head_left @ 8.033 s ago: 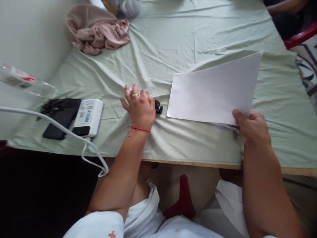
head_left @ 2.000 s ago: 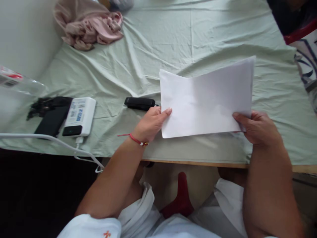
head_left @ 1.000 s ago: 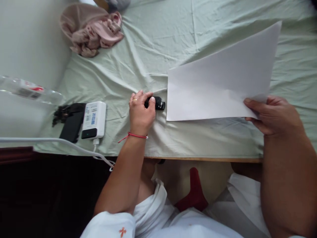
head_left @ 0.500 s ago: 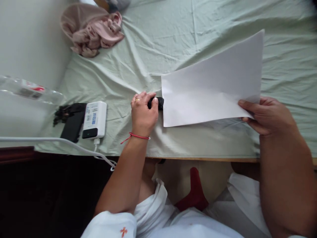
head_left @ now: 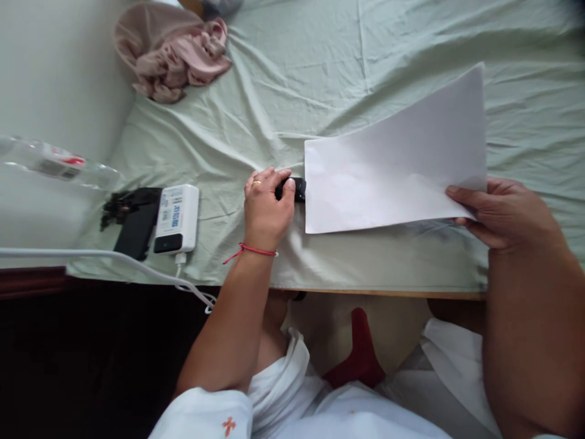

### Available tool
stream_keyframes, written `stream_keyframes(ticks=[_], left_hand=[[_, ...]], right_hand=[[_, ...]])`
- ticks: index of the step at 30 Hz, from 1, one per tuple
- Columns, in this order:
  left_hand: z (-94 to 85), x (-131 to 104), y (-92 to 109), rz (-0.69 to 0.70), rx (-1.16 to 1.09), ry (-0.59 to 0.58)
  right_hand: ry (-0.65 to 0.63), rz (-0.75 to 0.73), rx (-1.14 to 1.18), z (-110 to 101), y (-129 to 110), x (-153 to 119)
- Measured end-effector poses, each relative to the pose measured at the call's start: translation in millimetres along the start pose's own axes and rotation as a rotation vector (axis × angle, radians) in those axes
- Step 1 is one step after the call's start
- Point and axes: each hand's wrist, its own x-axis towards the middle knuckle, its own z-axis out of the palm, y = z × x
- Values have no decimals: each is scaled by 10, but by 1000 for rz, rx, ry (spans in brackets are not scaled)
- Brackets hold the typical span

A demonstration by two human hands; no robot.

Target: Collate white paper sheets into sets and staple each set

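A white sheet of paper (head_left: 384, 164) spreads over the green cloth, its right end raised and its left end low. My right hand (head_left: 503, 213) pinches its lower right edge, thumb on top and fingers beneath. Just left of the sheet, my left hand (head_left: 269, 204) is closed round a small black object (head_left: 299, 189) resting on the cloth. The object's right end meets or nearly meets the sheet's left edge. What exactly the black object is, I cannot make out, as my fingers cover part of it.
A white power bank (head_left: 177, 218) with a cable (head_left: 137, 263) lies left, beside a black phone (head_left: 136, 230). A clear bottle (head_left: 59, 163) is at the far left. Crumpled pink cloth (head_left: 183, 58) sits at the upper left. The green-covered surface's front edge (head_left: 356, 291) runs before my lap.
The paper's left edge has shifted slightly right, showing a little more of the black object. My right hand has moved slightly right with the paper. My left hand keeps its hold.
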Motion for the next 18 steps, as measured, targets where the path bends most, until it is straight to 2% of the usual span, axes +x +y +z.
stream_keyframes(ticks=[8,18], left_hand=[[-4,-2,8,-1,16,-11],[-13,-27,15,4,11,-12]], right_hand=[[-25,-49,72,22,49,22],[-16,-125,129,-29,205,234]])
